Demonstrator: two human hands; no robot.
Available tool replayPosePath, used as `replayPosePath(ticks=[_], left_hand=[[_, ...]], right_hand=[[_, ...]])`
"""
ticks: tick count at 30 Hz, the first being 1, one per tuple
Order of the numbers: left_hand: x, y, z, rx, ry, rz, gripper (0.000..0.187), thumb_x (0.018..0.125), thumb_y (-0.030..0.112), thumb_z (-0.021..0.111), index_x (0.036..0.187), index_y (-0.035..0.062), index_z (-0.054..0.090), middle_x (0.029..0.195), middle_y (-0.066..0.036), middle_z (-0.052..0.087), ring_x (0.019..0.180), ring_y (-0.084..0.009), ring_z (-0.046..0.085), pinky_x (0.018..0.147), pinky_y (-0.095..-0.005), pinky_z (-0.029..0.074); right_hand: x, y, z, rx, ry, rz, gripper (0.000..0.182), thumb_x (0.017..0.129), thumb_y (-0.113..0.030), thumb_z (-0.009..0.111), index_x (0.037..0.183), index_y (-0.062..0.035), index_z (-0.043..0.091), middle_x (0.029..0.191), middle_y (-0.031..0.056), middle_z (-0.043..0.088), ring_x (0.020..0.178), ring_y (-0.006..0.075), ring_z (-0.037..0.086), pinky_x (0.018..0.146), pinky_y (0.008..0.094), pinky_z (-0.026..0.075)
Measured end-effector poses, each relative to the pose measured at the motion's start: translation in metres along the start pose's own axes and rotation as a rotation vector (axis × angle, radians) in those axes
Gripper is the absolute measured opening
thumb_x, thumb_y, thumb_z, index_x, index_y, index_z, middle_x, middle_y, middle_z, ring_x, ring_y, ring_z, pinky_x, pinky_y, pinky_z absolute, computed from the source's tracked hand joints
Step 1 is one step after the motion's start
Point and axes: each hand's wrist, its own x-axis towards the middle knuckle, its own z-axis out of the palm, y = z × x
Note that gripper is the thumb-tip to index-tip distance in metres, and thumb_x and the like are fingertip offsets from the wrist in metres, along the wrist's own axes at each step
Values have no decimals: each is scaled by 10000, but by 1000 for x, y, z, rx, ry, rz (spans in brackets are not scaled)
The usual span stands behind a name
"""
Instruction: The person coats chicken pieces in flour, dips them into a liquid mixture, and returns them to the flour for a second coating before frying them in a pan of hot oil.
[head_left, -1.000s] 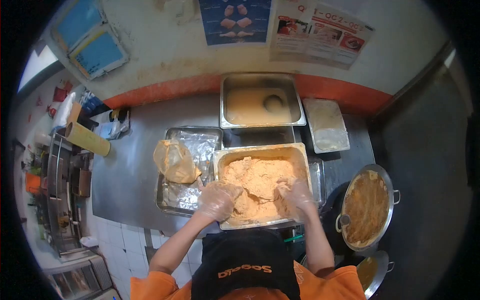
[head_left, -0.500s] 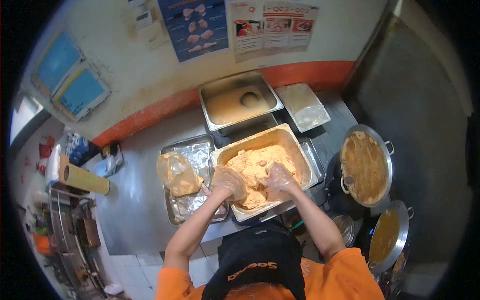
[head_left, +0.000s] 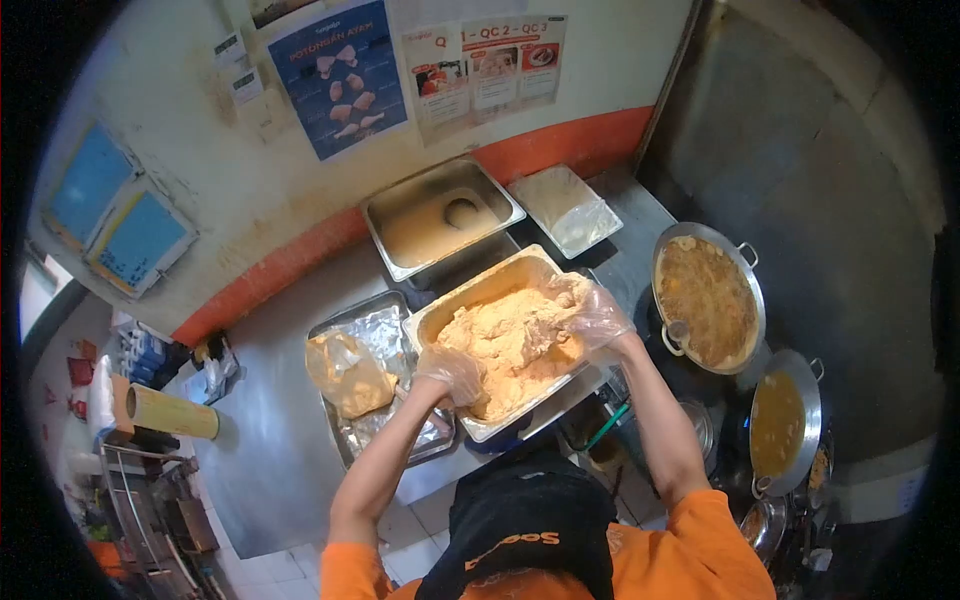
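Flour mound (head_left: 512, 340) half-worked in the pan (head_left: 452, 301): left hand (head_left: 452, 372) curled into its near edge, right hand (head_left: 592, 312) spread on its far side; mixing unfinished.

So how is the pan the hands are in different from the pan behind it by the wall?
The near pan is heaped with lumpy, floury mix, and both gloved hands, left hand and right hand, dig in it. The far pan holds a flat, smooth layer with a round dent, and nobody touches it. The near pan looks deeper. Both are shiny rectangular metal pans on the same counter.
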Motion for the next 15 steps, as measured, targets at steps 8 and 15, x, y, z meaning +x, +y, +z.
replayPosePath(ticks=[8,15], left_hand=[[-3,20,-2,-52,-2,8,296,784,384,622,940,152,722,878,-129,717,814,-314,694,691,-450,539],[-13,49,4,-205,69,-161,390,721,427,776,971,132,726,887,-127,728,804,-288,692,714,-411,544]], right_hand=[[-64,17,-115,277,192,-80,523,789,22,738,1269,-20,536,945,3,625,879,81,606,788,257,524],[-236,46,-278,-8,792,54,558,726,-12,795,1239,-8,577,1170,118,639,1055,182,628,899,308,548]])
